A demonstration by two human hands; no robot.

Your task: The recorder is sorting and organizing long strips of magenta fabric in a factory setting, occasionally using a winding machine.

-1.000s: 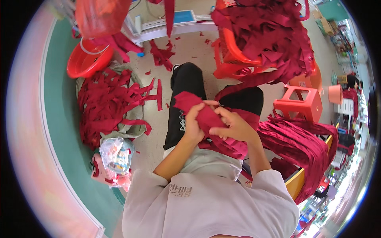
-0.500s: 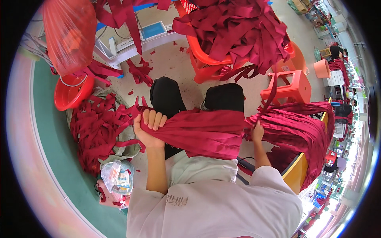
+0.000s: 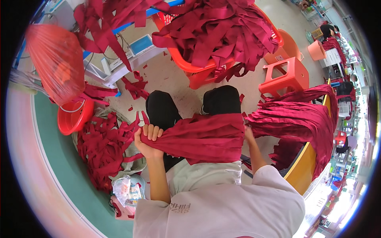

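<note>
Crimson cloth-strip bundle (image 3: 198, 139) spans the black-trousered lap (image 3: 160, 106) edge-to-edge, left hand (image 3: 150, 141) clamping it, right hand (image 3: 248, 134) obscured, state unclear, likely mid-straightening, next needing tension.

Textile workshop: crimson fabric (image 3: 206, 139), basket (image 3: 183, 65) heaped with strips (image 3: 222, 37), co-workers (image 3: 328, 31) beyond.

Free lane: floor (image 3: 163, 73) between knees (image 3: 162, 105) and red basket (image 3: 198, 68). Red bundle (image 3: 202, 139) blocks the middle. Right's obstructed by stool (image 3: 295, 73), draped strips (image 3: 295, 119). Left: hanging bag (image 3: 57, 59), strip-filled sack (image 3: 133, 168).

Gathered crimson cloth (image 3: 202, 137) across lap
</note>
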